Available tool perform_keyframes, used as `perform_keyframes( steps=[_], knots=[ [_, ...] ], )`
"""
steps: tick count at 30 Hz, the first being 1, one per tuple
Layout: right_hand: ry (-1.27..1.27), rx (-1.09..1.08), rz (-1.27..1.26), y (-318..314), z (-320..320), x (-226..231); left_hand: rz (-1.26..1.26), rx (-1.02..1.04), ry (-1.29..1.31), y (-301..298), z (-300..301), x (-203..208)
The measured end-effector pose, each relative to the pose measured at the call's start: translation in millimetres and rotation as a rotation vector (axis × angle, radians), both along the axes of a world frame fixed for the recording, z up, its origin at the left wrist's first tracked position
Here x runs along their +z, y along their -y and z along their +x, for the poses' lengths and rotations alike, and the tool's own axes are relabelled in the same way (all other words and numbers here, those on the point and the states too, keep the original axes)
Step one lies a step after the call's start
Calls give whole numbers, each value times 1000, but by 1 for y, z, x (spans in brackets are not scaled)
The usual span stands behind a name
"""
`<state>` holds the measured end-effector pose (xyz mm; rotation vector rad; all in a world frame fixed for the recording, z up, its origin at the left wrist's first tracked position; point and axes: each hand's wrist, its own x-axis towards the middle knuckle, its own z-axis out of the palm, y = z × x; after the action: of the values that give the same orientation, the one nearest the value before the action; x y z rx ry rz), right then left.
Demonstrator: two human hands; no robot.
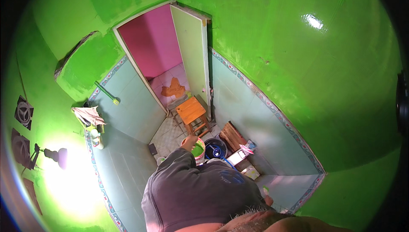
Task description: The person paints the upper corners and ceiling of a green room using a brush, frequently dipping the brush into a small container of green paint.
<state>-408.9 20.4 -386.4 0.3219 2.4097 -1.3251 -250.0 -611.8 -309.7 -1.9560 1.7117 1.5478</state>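
My left hand (pixel 189 142) reaches down in front of my dark shirt and is closed on the rim of a bucket (pixel 200 158). Bright green paint (pixel 197 149) shows inside the bucket. Low on the right, by the tiled wall, part of my right hand (pixel 268 201) shows, closed, with the rest hidden behind my body. A small paintbrush with a green and pale tip (pixel 266 189) sticks up from it.
Past the bucket stands an orange wooden stool (pixel 191 111) before an open door (pixel 192 48). Right of the bucket are a dark tub (pixel 216 145) and wooden boards (pixel 232 137). A green-handled brush (pixel 107 93) is at the left wall, near a bright lamp (pixel 55 155).
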Motion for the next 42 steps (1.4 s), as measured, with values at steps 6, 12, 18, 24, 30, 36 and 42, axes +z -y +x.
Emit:
perform_keyframes(
  steps=[6, 12, 18, 24, 30, 36, 42],
  knots=[
    [201, -155, 20, 18, -14, 22, -3, -71, -191, 21, 1, -36],
    [248, -165, -28, 7, -7, 10, -229, -187, -248, -1, -35, -21],
    [253, -157, 20, 25, -15, 11, -252, -171, 23, -4, -53, -11],
    [255, -113, 50, 44, -28, 17, -182, -161, -3, -7, -45, -7],
    [239, -83, 75, 49, -38, 19, -238, -206, -37, -20, -32, -19],
    [238, -66, 71, 56, -40, 28, -238, -206, -70, -19, -13, -46],
    [240, -127, 46, 60, -37, 25, -209, -226, -35, -25, -14, -32]
  ],
)
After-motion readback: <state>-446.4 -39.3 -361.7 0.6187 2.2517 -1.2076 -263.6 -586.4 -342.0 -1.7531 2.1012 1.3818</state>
